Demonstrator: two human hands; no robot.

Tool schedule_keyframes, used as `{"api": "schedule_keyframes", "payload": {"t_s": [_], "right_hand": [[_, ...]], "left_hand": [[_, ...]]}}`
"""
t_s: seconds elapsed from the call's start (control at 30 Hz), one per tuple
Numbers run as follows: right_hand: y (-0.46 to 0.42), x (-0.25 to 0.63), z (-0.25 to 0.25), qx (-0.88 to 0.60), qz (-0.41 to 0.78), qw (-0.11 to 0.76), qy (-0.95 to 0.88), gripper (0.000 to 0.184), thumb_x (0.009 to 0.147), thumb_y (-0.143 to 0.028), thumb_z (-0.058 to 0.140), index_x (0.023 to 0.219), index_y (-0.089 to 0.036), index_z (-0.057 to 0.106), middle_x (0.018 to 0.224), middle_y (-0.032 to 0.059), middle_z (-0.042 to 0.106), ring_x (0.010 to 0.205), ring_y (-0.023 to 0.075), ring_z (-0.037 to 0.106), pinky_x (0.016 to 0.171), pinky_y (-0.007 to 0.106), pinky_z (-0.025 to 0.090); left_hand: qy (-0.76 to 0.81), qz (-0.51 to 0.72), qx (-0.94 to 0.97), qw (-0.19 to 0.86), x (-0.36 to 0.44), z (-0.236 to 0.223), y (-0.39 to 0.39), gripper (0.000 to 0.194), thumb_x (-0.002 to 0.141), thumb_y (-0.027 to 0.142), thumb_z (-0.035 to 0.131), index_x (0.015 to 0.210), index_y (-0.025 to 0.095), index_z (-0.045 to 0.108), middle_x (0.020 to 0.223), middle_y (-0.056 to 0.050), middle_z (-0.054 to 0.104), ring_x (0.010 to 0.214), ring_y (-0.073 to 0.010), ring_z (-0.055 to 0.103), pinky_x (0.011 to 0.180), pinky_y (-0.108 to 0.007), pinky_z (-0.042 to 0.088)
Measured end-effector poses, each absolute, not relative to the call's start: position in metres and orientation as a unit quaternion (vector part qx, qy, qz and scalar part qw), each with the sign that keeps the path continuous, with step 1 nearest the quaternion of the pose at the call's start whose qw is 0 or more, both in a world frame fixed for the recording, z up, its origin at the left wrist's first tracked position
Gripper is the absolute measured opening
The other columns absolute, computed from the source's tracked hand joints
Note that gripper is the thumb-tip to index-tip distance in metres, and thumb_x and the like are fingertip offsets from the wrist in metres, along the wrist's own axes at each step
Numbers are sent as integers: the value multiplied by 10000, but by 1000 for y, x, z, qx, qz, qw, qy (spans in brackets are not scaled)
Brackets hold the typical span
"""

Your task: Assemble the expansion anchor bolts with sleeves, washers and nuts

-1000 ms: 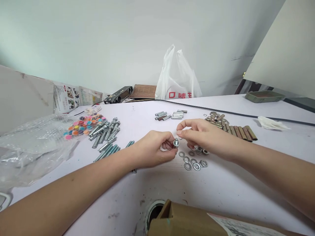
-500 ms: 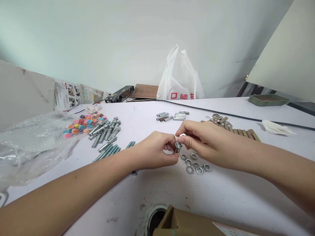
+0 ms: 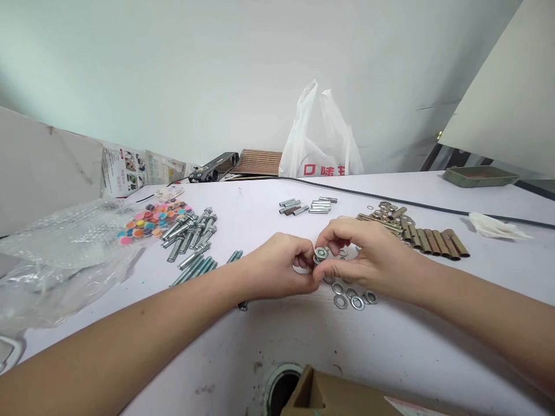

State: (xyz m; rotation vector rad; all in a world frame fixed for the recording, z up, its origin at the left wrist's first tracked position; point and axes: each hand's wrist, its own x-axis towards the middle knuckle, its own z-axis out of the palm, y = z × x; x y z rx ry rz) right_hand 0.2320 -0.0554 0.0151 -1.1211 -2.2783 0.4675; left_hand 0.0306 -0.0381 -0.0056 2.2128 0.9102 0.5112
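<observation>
My left hand (image 3: 286, 266) is closed round an anchor bolt, most of it hidden by the fingers. At its top end sits a hex nut (image 3: 321, 253), which the thumb and fingers of my right hand (image 3: 364, 248) pinch from the right side. Just beneath my right hand lie several loose flat washers (image 3: 340, 301), partly covered by it. Beyond my left forearm are several assembled anchor bolts (image 3: 191, 231) and a row of bare bluish bolts (image 3: 195, 273). A few more bolts show partly behind my left wrist.
Short silver sleeves (image 3: 299, 207) lie farther back, brass-coloured sleeves (image 3: 436, 242) to the right. Coloured caps (image 3: 150, 222) and clear plastic wrap (image 3: 65, 260) are at left. A white bag (image 3: 321, 144) stands by the wall. A cardboard box (image 3: 347, 393) is at the front edge.
My right fingers have shifted from over the bolt's top to round the nut's sides, so the nut now shows between them. The whole view has moved slightly.
</observation>
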Motion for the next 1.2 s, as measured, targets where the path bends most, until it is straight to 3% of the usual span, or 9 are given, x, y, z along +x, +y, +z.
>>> {"api": "schedule_keyframes", "payload": {"t_s": [0.13, 0.23, 0.3, 0.4, 0.53, 0.73, 0.9, 1.07, 1.2], "right_hand": [[-57, 235, 14, -402, 204, 311, -836, 485, 710, -466, 774, 1110, -233, 628, 738, -34, 565, 646, 120, 528, 570, 263, 404], [-58, 238, 12, -327, 229, 356, -845, 195, 822, -399, 687, 781, -209, 666, 631, -31, 526, 611, 109, 505, 587, 267, 392], [-60, 239, 10, -308, 247, 427, -813, 464, 923, -371, 555, 504, -188, 479, 506, -39, 393, 510, 91, 398, 521, 268, 333], [-65, 237, 8, -347, 272, 471, -764, 521, 984, -420, 417, 516, -193, 452, 513, -30, 382, 493, 99, 372, 490, 280, 295], [-70, 235, 8, -369, 274, 390, -798, 501, 992, -480, 341, 664, -200, 594, 644, 9, 526, 609, 128, 495, 581, 296, 370], [-68, 243, 5, -349, 265, 566, -698, 617, 997, -407, 349, 416, -199, 332, 421, -19, 254, 463, 122, 291, 492, 319, 219], [-67, 243, 0, -369, 250, 481, -755, 531, 995, -422, 339, 555, -211, 549, 546, 6, 442, 557, 143, 417, 559, 329, 307], [-70, 238, 0, -373, 224, 411, -801, 380, 995, -423, 355, 989, -225, 679, 613, -1, 514, 639, 169, 472, 631, 341, 364], [-72, 238, 3, -294, 216, 415, -833, 502, 1011, -356, 323, 575, -222, 535, 478, -17, 417, 567, 152, 398, 656, 354, 341]], "left_hand": [[365, 198, 846, 336, 30, -4, -38, 228, 677, 338, 661, 625, 171, 514, 603, 50, 524, 581, -81, 450, 532, -209, 347], [367, 195, 844, 339, 30, -2, -39, 153, 673, 280, 649, 642, 166, 551, 614, 49, 553, 582, -78, 472, 542, -205, 366], [372, 197, 841, 341, 30, -2, -39, 90, 678, 241, 622, 658, 165, 578, 636, 43, 578, 599, -81, 493, 566, -207, 390], [374, 194, 839, 343, 31, -3, -39, 83, 694, 243, 602, 665, 166, 589, 645, 38, 579, 608, -86, 493, 575, -215, 398], [373, 193, 841, 341, 31, -4, -38, 105, 679, 232, 600, 618, 168, 541, 587, 52, 513, 568, -76, 439, 539, -212, 368], [389, 190, 828, 356, 29, -3, -38, 89, 683, 248, 614, 655, 165, 599, 642, 30, 580, 615, -93, 493, 582, -220, 409], [387, 187, 828, 359, 29, -4, -38, 122, 696, 278, 620, 656, 168, 587, 647, 29, 573, 617, -96, 480, 588, -230, 406], [384, 194, 834, 345, 28, -4, -37, 132, 696, 283, 620, 651, 168, 574, 630, 34, 564, 608, -97, 481, 591, -239, 410], [384, 195, 827, 362, 27, -6, -39, 116, 687, 268, 619, 653, 163, 583, 630, 30, 577, 605, -97, 493, 571, -230, 409]]}}
